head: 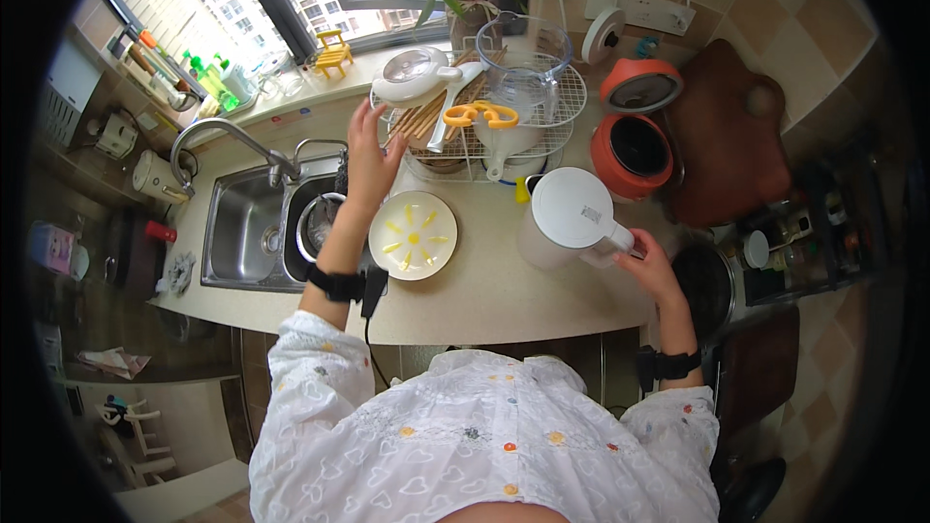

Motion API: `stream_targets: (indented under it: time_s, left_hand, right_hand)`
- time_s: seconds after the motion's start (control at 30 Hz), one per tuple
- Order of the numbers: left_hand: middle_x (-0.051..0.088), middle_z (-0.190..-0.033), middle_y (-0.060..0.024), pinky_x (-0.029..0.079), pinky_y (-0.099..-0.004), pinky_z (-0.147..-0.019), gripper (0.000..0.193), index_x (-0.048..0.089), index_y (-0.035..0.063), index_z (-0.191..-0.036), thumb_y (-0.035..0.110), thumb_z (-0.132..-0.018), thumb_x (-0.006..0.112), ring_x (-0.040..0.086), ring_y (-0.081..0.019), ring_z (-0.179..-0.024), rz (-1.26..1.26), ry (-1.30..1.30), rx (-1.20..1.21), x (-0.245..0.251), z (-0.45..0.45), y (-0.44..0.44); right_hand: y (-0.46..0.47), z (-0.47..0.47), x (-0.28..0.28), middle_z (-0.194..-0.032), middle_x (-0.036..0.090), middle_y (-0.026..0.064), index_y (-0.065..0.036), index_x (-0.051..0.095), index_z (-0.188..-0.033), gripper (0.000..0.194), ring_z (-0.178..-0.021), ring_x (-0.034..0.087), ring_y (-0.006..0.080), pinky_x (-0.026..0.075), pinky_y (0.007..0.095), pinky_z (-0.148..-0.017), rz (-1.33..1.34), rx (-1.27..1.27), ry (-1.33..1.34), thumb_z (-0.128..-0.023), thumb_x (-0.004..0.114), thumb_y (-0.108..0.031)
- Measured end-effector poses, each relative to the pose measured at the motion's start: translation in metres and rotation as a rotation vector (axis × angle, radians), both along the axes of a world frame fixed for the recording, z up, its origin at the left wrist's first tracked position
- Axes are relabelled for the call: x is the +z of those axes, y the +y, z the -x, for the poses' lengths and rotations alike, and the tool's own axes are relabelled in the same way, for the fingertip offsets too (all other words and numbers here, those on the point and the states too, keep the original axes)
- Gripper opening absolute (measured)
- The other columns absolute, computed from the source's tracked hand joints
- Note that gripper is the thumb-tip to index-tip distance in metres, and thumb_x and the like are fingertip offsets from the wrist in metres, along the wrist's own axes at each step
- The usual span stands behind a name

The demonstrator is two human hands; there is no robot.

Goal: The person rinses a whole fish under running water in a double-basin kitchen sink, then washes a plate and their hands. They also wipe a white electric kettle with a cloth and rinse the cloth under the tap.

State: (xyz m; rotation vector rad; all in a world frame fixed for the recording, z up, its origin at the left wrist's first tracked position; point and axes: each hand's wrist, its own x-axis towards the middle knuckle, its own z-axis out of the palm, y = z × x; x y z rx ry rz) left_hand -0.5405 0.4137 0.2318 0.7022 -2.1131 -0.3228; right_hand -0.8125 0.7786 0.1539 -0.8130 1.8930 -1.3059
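My right hand (651, 266) grips the handle of a white lidded jug (572, 208) on the right of the counter. The jug's lid is on, and its base seems to rest on the countertop. My left hand (372, 163) is raised with fingers apart at the left edge of a white wire rack (567, 98). Nothing is in that hand. Just beyond its fingertips, a white pan-shaped piece with a clear lid (410, 76) sits on the rack. Wooden chopsticks (420, 118) and orange-handled scissors (481, 115) lie there too. Below my left hand stands a white plate with a yellow petal pattern (413, 235).
A double steel sink (247, 232) with a curved faucet (211, 127) lies left. On the rack's right stands a clear glass bowl-shaped vessel (524, 62). A red cooker with raised lid (631, 152), a brown cutting board (726, 145) and a dark pan (701, 290) line the right.
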Motion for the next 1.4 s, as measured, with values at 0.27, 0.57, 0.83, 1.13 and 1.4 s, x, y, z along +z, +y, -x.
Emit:
stream_targets:
  time_s: [0.27,0.57,0.83,1.13,1.4]
  left_hand:
    - [0.042,-0.122,-0.0185,0.034,-0.0381,-0.096,0.038,0.05,0.0038,-0.109,0.009,-0.073,0.063,0.041,-0.0336,-0.115,-0.4,-0.088,0.068,-0.064,-0.069,0.128]
    - [0.038,-0.125,-0.0205,0.032,-0.039,-0.097,0.037,0.051,0.005,-0.11,0.016,-0.077,0.06,0.038,-0.0346,-0.117,-0.81,-0.129,0.378,-0.108,-0.164,0.22]
    - [0.04,-0.122,-0.0209,0.035,-0.0372,-0.094,0.035,0.052,0.0045,-0.108,0.016,-0.076,0.06,0.04,-0.0353,-0.114,-0.7,-0.059,0.532,-0.134,-0.281,0.181]
    - [0.044,-0.117,-0.0112,0.043,-0.0323,-0.084,0.033,0.053,0.0065,-0.108,0.015,-0.077,0.061,0.05,-0.0227,-0.1,-0.812,0.152,0.503,-0.139,-0.471,0.132]
    - [0.047,-0.113,-0.0083,0.045,-0.0294,-0.078,0.034,0.052,0.0077,-0.109,0.015,-0.078,0.062,0.053,-0.0185,-0.095,-0.769,0.112,0.626,-0.117,-0.611,0.056]
  right_hand:
    - [-0.022,0.011,0.007,-0.081,0.059,-0.0003,-0.002,0.061,-0.091,0.024,-0.073,0.053,0.0073,0.043,0.0234,-0.069,-0.095,0.192,-0.242,-0.069,0.07,-0.009]
    - [-0.007,-0.022,-0.02,-0.079,0.054,0.0031,-0.002,0.055,-0.088,0.019,-0.069,0.055,0.0128,0.048,0.0283,-0.059,-0.077,0.074,-0.341,-0.069,0.057,-0.002]
    - [0.018,-0.119,0.021,-0.073,0.053,0.0035,0.0,0.054,-0.081,0.016,-0.066,0.052,0.0133,0.042,0.0252,-0.06,-0.025,-0.005,-0.191,-0.066,0.052,0.004]
    - [-0.058,-0.332,0.067,-0.072,0.057,0.0077,0.004,0.056,-0.08,0.018,-0.062,0.054,0.0141,0.04,0.0217,-0.055,0.066,0.012,-0.365,-0.062,0.054,0.003]
    - [-0.208,-0.495,0.048,-0.073,0.058,0.0075,0.003,0.056,-0.078,0.017,-0.067,0.055,0.0143,0.043,0.0242,-0.062,-0.022,0.353,-0.565,-0.061,0.058,0.005]
